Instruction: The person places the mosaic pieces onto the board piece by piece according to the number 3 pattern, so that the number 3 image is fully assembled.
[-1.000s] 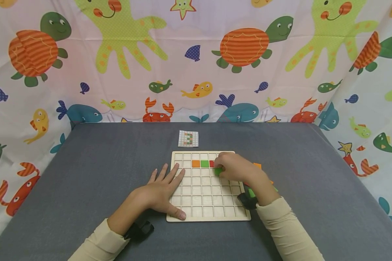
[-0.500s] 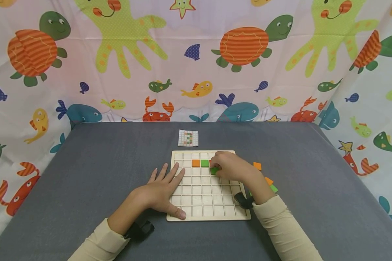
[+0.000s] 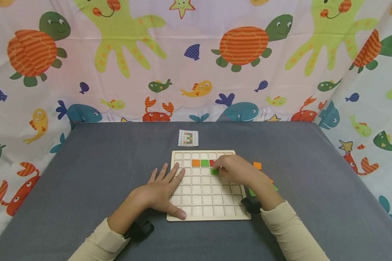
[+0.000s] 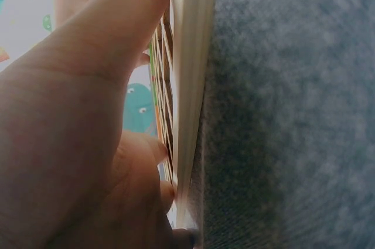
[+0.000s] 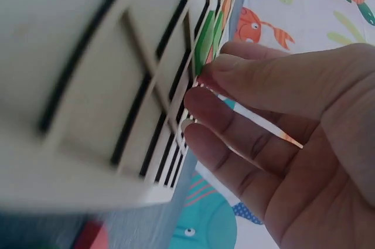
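Note:
A pale wooden grid board lies on the grey cloth. My left hand rests on its left side with fingers spread and thumb at the near left corner. In one row sit an orange tile, a green tile and a red tile. Another green tile is in the cell below the red one. My right hand is over the board's right side, bent fingertips at that lower green tile's right edge. In the right wrist view, the thumb lies close against the index finger beside this green tile.
Beyond the board lies a small card printed with a coloured grid pattern. Right of the board are loose tiles, among them an orange tile and a green tile, partly behind the right forearm. A sea-animal curtain hangs behind the table.
My right hand moved left with the lower green tile into the cell below the red one, then drew slightly right, uncovering more of that tile. My left hand has stayed still.

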Tool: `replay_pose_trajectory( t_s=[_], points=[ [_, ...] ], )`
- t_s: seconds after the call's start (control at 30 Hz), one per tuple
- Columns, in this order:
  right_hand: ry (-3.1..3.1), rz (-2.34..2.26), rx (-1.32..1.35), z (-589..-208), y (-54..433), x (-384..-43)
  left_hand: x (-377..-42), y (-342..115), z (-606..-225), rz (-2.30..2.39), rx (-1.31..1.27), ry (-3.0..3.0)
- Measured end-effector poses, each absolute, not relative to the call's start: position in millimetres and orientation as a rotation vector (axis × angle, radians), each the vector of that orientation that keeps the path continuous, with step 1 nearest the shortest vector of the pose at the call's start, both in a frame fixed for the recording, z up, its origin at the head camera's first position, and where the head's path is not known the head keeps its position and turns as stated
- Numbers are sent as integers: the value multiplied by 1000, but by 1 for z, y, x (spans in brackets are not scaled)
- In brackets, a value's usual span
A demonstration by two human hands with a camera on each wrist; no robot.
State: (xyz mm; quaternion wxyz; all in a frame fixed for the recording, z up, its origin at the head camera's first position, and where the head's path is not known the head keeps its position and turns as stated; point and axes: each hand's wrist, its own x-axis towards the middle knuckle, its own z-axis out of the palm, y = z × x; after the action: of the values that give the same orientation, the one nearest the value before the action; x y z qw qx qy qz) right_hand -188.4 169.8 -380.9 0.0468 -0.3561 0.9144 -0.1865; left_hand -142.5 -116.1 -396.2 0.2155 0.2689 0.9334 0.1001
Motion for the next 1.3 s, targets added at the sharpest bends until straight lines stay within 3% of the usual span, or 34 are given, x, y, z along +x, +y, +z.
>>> replay_pose_trajectory(
  t_s=[0.27,0.63,1.3],
  points=[
    [2834,-565,-1048,-378,201,-173,-141,-118,-397,272,733,2589],
    [3052,-435,-672,-381,266,-175,-142,-119,-396,284,734,2587],
    [3056,-398,-667,-387,267,-183,-141,-116,-395,291,742,2589]
  ],
)
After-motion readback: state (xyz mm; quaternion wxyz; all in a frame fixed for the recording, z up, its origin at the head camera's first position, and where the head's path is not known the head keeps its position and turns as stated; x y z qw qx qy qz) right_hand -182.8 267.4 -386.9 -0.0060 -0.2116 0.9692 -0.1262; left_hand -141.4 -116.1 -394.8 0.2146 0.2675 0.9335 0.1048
